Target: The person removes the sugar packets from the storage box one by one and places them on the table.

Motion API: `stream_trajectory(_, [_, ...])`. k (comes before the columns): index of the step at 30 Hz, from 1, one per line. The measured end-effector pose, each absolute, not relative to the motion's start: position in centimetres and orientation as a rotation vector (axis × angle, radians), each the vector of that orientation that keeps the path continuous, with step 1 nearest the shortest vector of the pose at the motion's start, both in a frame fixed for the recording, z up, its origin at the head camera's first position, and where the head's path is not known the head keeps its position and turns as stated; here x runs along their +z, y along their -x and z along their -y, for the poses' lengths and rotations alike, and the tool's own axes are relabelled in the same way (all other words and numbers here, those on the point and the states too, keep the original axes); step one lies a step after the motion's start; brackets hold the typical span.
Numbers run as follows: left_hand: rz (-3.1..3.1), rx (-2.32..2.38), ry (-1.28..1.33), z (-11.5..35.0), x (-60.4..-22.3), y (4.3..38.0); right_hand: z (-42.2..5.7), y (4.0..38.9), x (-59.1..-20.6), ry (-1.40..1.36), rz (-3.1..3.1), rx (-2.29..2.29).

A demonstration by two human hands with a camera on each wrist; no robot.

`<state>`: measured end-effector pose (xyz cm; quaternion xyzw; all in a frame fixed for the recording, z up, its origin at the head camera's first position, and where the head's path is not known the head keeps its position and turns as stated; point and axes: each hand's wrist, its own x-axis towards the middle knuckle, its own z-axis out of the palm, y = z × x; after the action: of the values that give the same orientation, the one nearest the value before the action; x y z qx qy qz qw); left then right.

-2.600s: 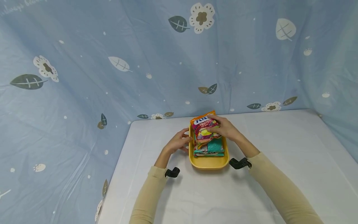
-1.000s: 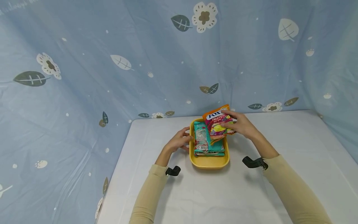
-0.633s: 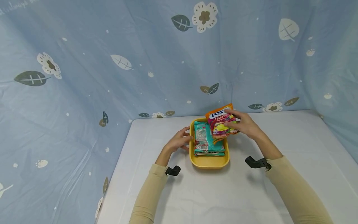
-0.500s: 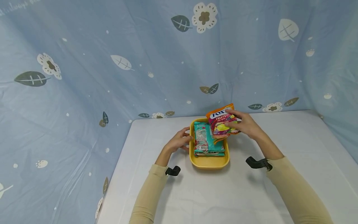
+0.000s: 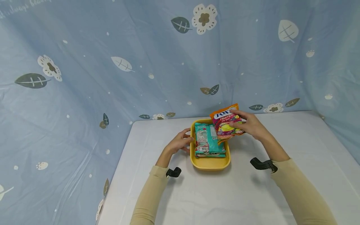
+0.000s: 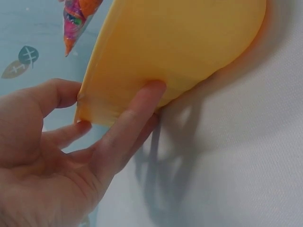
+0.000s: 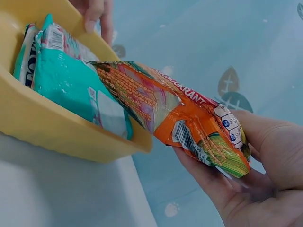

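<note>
In the head view my right hand (image 5: pixel 253 125) pinches an orange and magenta bag of candy (image 5: pixel 227 123), printed "FOX'S FRUITS", by its right side. The bag is tilted above the far right corner of a yellow plastic tray (image 5: pixel 211 167). Teal candy bags (image 5: pixel 205 139) lie stacked inside the tray. My left hand (image 5: pixel 178 142) holds the tray's left rim; the left wrist view shows fingers (image 6: pixel 142 106) against its outer wall and others at the rim. From the right wrist view, the orange bag's underside, with a barcode, faces the camera.
The tray stands on a white-covered table (image 5: pixel 211 197) near its back edge. A blue curtain (image 5: pixel 157 47) with leaf and flower prints hangs behind and at the left. Each wrist carries a black camera mount (image 5: pixel 173 172).
My right hand has lifted the orange candy bag off the teal bags and moved it rightward past the tray's right rim. My left hand has stayed on the tray.
</note>
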<state>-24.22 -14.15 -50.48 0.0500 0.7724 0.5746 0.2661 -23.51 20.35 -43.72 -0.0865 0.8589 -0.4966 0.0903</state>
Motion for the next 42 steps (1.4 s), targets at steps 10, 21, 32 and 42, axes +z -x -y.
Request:
stream_trajectory(10, [-2.069,1.555,-0.122,14.2,-50.5,24.1,-21.3,23.5,-44.0,0.221,-2.559,-1.478])
stream_trajectory(21, [-2.072,1.556,-0.123,14.3,-50.5,23.8,-22.3,23.1,-44.4,0.228,-2.581,-1.448])
stream_trajectory(32, [-2.071,1.550,-0.114,14.2,-50.6,23.9,-23.4,22.7,-44.7,0.195,-2.560,-1.478])
stream_trajectory(42, [-2.078,1.542,-0.115,14.2,-50.5,24.3,-24.1,22.6,-44.7,0.176,-2.576,-1.474])
